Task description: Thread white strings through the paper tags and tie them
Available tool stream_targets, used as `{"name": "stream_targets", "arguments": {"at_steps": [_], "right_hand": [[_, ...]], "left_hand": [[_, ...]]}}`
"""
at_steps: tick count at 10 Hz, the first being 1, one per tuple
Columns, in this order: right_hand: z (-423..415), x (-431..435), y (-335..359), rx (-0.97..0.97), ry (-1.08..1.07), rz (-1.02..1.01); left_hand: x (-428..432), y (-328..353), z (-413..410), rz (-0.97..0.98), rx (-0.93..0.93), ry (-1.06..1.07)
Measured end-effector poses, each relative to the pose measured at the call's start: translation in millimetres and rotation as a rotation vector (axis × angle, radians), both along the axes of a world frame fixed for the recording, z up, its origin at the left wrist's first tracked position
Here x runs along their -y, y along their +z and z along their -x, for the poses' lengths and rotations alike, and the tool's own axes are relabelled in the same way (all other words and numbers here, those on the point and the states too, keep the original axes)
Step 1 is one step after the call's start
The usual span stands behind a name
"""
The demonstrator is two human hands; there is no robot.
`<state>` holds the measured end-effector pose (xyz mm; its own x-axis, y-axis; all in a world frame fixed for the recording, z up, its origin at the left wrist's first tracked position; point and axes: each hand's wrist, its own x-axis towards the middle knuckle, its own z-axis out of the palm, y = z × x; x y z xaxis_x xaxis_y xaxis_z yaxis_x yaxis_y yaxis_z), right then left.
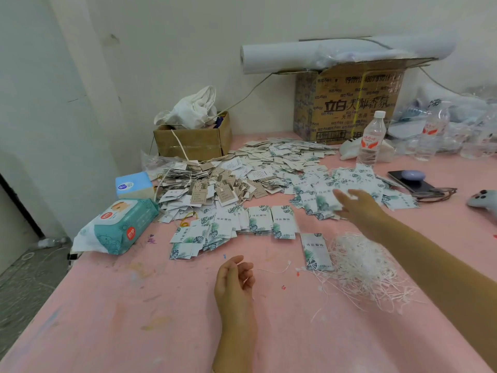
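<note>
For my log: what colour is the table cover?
The table cover is pink with faint coloured flecks; head view.

Bare pink counter [134, 319] lies open lower left and centre. Tangled white strings [368, 273] block the lower right; paper tags [269, 162], cardboard boxes [193, 145] and water bottles [372, 135] crowd the upper half.

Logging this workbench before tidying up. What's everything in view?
table: one, pink, beneath everything
leaf-print tags: many, white-green, centre to right
brown tags: heap, beige, centre-left, strung
string pile: one tangle, white, near right
small box: one, brown, back left
large box: one, brown, back
paper roll: one, white, atop large box
water bottles: several, clear, back right
tissue box: one, blue, left
wipes pack: one, teal, left edge
phone: one, dark, right
left hand: near centre, pinches loose string
right hand: blurred, over leaf-print tags
</note>
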<state>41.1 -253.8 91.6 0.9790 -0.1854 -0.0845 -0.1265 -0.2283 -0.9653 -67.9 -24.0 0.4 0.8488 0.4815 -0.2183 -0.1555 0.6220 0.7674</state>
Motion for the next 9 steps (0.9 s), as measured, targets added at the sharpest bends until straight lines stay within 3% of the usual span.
{"name": "stream_targets", "arguments": {"at_steps": [1, 2, 4, 5, 6, 7, 8, 9], "right_hand": [[-16.9, 14.4, 10.9, -0.028, -0.094, 0.056], [5.3, 25.7, -5.0, 0.011, -0.036, 0.211], [106.5, 27.8, -64.1, 0.219, 0.342, 0.653], [140.2, 18.6, -90.6, 0.4, 0.454, 0.994], [156.2, 16.9, -91.5, 0.389, 0.578, 1.11], [156.9, 14.1, -67.0, 0.363, 0.505, 1.019], [168.9, 15.9, -10.6, 0.573, 0.253, 0.736], [186.3, 23.7, 63.5, 0.965, 0.038, 0.589]], "left_hand": [[-2.0, -1.0, -1.0, 0.005, 0.009, -0.001], [-2.4, -2.7, -2.8, -0.017, 0.023, -0.003], [0.6, -4.7, -2.3, -0.162, 0.044, -0.02], [1.1, -2.9, 0.3, -0.211, 0.055, -0.046], [3.4, -0.6, 3.5, -0.3, 0.046, -0.065], [5.9, -2.1, 9.4, -0.419, 0.041, -0.109], [4.7, -1.3, 9.0, -0.432, 0.031, -0.145], [3.5, -2.8, 10.4, -0.378, 0.016, -0.154]]}}
